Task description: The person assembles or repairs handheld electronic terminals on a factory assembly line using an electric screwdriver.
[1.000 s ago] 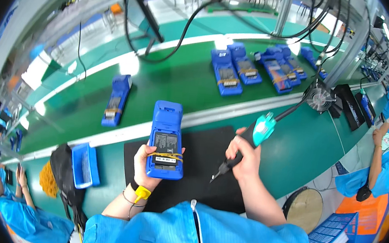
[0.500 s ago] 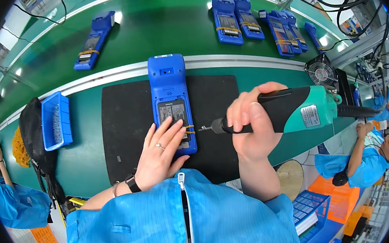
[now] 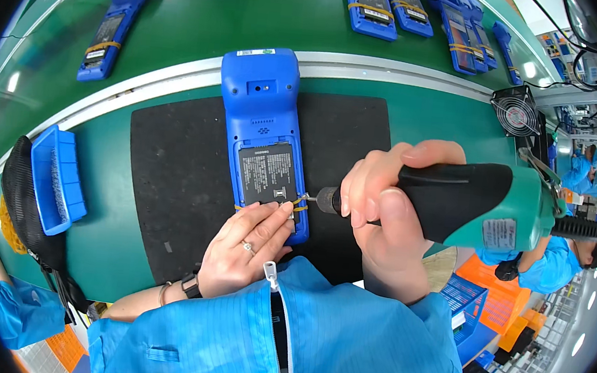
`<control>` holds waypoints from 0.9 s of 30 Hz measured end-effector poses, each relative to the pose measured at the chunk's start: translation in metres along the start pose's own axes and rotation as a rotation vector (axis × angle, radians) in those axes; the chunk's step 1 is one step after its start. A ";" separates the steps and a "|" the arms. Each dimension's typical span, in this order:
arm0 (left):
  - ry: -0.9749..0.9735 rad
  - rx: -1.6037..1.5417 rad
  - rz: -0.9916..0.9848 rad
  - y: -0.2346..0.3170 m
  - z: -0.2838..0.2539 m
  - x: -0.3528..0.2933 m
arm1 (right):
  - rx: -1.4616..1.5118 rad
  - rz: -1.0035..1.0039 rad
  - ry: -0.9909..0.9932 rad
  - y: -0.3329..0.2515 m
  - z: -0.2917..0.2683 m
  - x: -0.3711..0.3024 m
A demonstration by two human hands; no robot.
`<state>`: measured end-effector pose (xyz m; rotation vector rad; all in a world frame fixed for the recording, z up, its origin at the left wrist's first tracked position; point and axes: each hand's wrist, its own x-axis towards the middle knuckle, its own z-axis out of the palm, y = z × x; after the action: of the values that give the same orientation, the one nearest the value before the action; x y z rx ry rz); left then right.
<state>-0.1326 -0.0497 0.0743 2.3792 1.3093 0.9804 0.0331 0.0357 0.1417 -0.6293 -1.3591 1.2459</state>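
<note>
A blue handheld terminal (image 3: 259, 107) lies back side up before me, a black battery (image 3: 269, 173) showing in its bay and a yellow rubber band around its lower part. My left hand (image 3: 249, 246) rests across the terminal's lower end with its fingers stretched over the band and battery edge; it holds nothing that I can see. In my right hand (image 3: 390, 202) is a green and black electric screwdriver (image 3: 466, 199), fist wrapped round its body. The bit points left and its tip meets the terminal's right edge beside the band, close to my left fingertips.
Beneath the terminal is a black mat (image 3: 177, 175). A blue bin (image 3: 58, 178) of small metal parts and a black mesh bag (image 3: 25, 192) sit at left. Several banded terminals (image 3: 369, 10) lie beyond the rail. A small fan (image 3: 515, 115) stands at right; co-workers (image 3: 557, 265) sit both sides.
My right hand has brought the screwdriver left until its bit reaches the terminal's edge. My left hand's fingers have drawn closer together and down toward the band. The whole view has shifted nearer.
</note>
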 end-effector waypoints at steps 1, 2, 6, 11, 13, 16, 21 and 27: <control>0.004 -0.014 -0.003 0.000 0.000 0.000 | -0.007 0.013 0.003 0.000 0.000 0.000; 0.001 -0.020 -0.011 0.000 0.000 0.000 | -0.015 0.025 -0.025 -0.001 -0.003 0.000; -0.005 -0.001 -0.019 -0.002 0.000 0.000 | -0.008 0.030 -0.042 -0.001 -0.002 0.002; 0.005 -0.003 -0.022 0.000 0.001 -0.001 | 0.027 -0.047 -0.066 0.002 -0.004 0.002; 0.010 -0.014 -0.020 0.001 0.000 0.000 | 0.057 -0.075 -0.097 0.006 -0.010 0.002; 0.016 -0.021 -0.024 0.000 0.001 -0.001 | 0.062 -0.107 -0.132 0.008 -0.013 0.002; 0.021 -0.020 -0.028 0.000 0.001 -0.001 | 0.036 -0.112 -0.166 0.008 -0.008 0.003; 0.046 -0.005 -0.011 -0.001 0.004 -0.001 | -0.208 -0.064 -0.174 0.003 -0.001 0.005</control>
<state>-0.1308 -0.0499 0.0706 2.3565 1.3334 1.0403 0.0314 0.0417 0.1403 -0.6265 -1.6560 1.1373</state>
